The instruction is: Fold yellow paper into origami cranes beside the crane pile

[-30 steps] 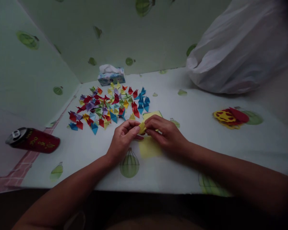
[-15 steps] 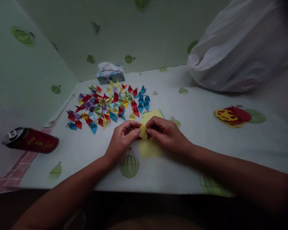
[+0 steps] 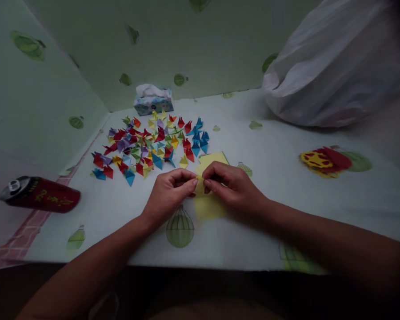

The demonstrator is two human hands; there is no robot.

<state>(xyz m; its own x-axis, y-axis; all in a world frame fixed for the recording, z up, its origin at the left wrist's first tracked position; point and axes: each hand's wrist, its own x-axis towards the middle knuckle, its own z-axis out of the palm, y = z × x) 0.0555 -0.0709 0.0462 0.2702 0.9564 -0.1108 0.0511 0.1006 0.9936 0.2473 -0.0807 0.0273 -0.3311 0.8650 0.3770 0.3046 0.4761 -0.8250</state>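
Observation:
Between my two hands is a small folded piece of yellow paper (image 3: pixel 199 182), pinched from both sides. My left hand (image 3: pixel 173 189) is closed, with thumb and index finger on its left edge. Closed too, my right hand (image 3: pixel 231 184) grips the opposite edge with thumb and fingertips. The exact folds are too small to make out. Under and behind the hands lie yellow paper sheets (image 3: pixel 209 210), with a green edge showing at the far side. A spread of folded paper cranes (image 3: pixel 158 135) in red, blue, yellow, purple and green covers the table beyond my left hand.
A red drink can (image 3: pixel 43 194) stands at the left. A tissue box (image 3: pixel 154 101) sits against the back wall. At the back right is a large white plastic bag (image 3: pixel 320 84), and red and yellow cut-outs (image 3: pixel 323 161) lie in front of it on the table (image 3: pixel 270 178).
Both hands stay in nearly the same place on the folded yellow paper. Less of the paper shows between the fingers now, and its angle has shifted. The view has moved very slightly.

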